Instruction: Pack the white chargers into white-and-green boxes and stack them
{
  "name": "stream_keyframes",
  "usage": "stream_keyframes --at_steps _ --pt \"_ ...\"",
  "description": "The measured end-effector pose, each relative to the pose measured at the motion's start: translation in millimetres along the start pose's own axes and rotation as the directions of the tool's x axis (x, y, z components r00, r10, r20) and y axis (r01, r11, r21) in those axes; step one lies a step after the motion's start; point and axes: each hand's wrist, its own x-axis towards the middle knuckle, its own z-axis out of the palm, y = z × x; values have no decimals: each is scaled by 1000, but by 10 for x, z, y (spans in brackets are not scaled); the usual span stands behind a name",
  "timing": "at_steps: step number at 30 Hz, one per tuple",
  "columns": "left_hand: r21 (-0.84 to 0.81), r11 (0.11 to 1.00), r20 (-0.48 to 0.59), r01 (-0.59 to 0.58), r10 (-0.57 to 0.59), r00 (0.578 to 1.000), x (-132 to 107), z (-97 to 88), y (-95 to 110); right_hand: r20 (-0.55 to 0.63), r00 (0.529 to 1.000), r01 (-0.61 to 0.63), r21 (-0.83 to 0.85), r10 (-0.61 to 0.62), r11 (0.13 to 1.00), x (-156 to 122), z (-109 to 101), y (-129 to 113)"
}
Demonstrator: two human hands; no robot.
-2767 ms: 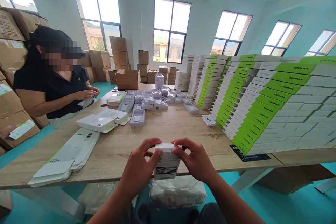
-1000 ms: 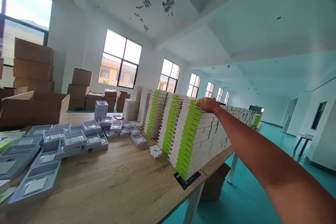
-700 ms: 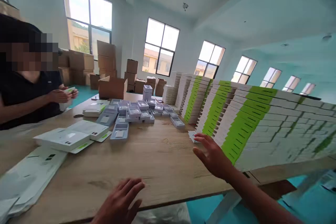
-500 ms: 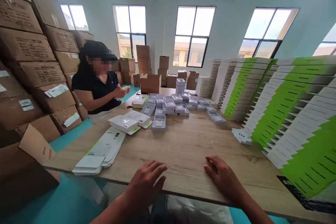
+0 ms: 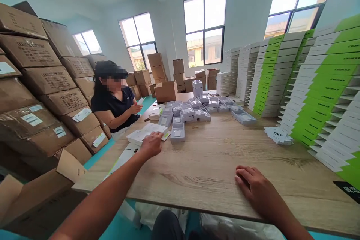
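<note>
Head view: the left hand reaches to 11 o'clock, fingers extended at the white boxes, grasp not determinable; the right hand lies flat and released on the table at 1 o'clock. The boxes appear flat, clean and overlapping. Risk: a careless sweep could shove them into the gray trays or jar the green-and-white stacks at 2 o'clock.

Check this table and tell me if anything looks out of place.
A small loose pile of white printed cards lies askew on the wooden table at the foot of the green-banded white box stacks. It sits apart from the neat columns, so it looks dropped.
</note>
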Motion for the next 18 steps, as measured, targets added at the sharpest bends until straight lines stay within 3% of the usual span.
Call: stream_keyframes --at_steps 4,8,13,16,18 --pt "131 991 150 22 -42 988 113 -128 -598 18 1000 -21 27 20 999 18 24 23" --pt "168 984 165 -58 30 986 14 -85 -782 22 999 -23 19 23 1000 10 57 42" --pt "154 988 -105 -18 34 994 -266 -201 -743 22 1000 -3 -56 4 998 15 33 -8" --pt "84 996 -287 -7 31 957 -586 -232 -613 180 982 68 -99 -49 993 320 41 -280" --pt "-17 996 -380 -82 70 922 -850 -125 -448 328 935 172 -85 -135 981 705 132 -555"
